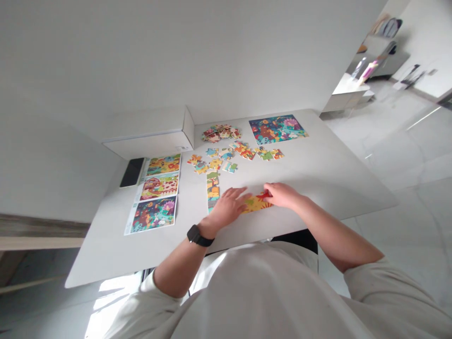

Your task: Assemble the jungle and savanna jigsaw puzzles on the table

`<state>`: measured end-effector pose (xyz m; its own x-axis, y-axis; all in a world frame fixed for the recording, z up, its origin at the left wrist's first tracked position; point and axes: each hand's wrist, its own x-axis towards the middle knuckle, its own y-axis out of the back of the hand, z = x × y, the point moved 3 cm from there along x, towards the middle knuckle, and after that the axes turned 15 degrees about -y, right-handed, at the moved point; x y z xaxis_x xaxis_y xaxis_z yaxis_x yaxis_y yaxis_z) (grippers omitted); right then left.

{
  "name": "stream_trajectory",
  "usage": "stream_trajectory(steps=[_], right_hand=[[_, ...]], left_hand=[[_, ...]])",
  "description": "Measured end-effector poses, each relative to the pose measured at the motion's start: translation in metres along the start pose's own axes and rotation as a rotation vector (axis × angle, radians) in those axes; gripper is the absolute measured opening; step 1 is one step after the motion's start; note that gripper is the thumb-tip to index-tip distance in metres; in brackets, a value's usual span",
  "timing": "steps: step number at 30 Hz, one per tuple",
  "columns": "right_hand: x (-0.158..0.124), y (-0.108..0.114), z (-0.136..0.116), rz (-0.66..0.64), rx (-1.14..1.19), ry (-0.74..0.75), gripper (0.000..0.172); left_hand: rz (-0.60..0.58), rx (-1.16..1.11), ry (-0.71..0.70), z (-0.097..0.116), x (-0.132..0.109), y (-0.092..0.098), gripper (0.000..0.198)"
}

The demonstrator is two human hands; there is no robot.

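Near the front edge of the table, my right hand (281,195) pinches a red and yellow jigsaw puzzle piece (263,196) at the right end of a yellow joined section (253,204). My left hand (228,205) rests at this section's left end, fingers stretched out and apart, and it partly hides the pieces below. Left of that hand runs an upright strip of joined puzzle pieces (213,186), its lower part covered by the hand. Beyond the hands lie several loose puzzle pieces (215,163) and a small orange cluster (242,149).
A heap of puzzle pieces (221,133) lies at the back beside a white box (151,143). A finished dark-blue puzzle (277,129) is at the back right. On the left are a sheet with three pictures (155,195) and a phone (132,172). A wall borders the back.
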<state>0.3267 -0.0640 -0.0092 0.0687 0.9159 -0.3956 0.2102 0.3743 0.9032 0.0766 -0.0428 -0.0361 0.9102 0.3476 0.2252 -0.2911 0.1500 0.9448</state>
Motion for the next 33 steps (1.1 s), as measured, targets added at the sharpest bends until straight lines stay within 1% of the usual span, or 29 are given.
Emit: stream_trajectory(steps=[2,4,6,9,12,15,17,20,23,25,26,29,31,33], right_hand=[[0.003,-0.002,0.002,-0.009,0.004,0.0,0.02],[0.005,-0.003,0.004,-0.015,0.011,-0.002,0.02],[0.007,-0.003,0.004,-0.024,0.032,0.001,0.018],[0.012,0.002,0.006,-0.032,0.099,0.007,0.01],[0.021,0.013,0.011,0.025,0.198,0.005,0.007],[0.037,0.023,0.019,0.151,0.306,-0.011,0.007],[0.05,0.025,0.021,0.241,0.363,-0.018,0.011],[0.068,0.021,0.018,0.398,0.417,-0.019,0.02],[0.077,0.011,0.016,0.53,0.473,-0.023,0.029],[0.079,0.004,0.017,0.564,0.523,-0.023,0.033],[0.079,0.002,0.019,0.566,0.548,-0.024,0.034],[0.079,-0.001,0.026,0.549,0.608,-0.034,0.034],[0.08,-0.001,0.031,0.545,0.638,-0.048,0.033],[0.081,-0.002,0.035,0.56,0.66,-0.061,0.033]], left_hand=[[0.084,0.027,0.141,-0.033,-0.021,0.018,0.052],[0.11,0.049,0.242,-0.065,-0.045,0.031,0.066],[0.069,0.023,0.244,-0.088,-0.065,0.036,0.088],[0.038,-0.016,0.234,-0.106,-0.083,0.031,0.108],[0.039,-0.02,0.247,-0.109,-0.089,0.024,0.112],[0.049,-0.01,0.247,-0.106,-0.088,0.022,0.108],[0.05,-0.006,0.255,-0.104,-0.087,0.024,0.105],[0.055,-0.017,0.263,-0.1,-0.087,0.027,0.1],[0.082,-0.041,0.269,-0.098,-0.086,0.03,0.091],[0.14,-0.059,0.295,-0.098,-0.086,0.035,0.077],[0.189,-0.069,0.315,-0.099,-0.087,0.038,0.068],[0.379,-0.082,0.409,-0.105,-0.089,0.046,0.041],[0.483,-0.074,0.503,-0.109,-0.092,0.049,0.032],[0.536,-0.07,0.593,-0.111,-0.095,0.05,0.029]])
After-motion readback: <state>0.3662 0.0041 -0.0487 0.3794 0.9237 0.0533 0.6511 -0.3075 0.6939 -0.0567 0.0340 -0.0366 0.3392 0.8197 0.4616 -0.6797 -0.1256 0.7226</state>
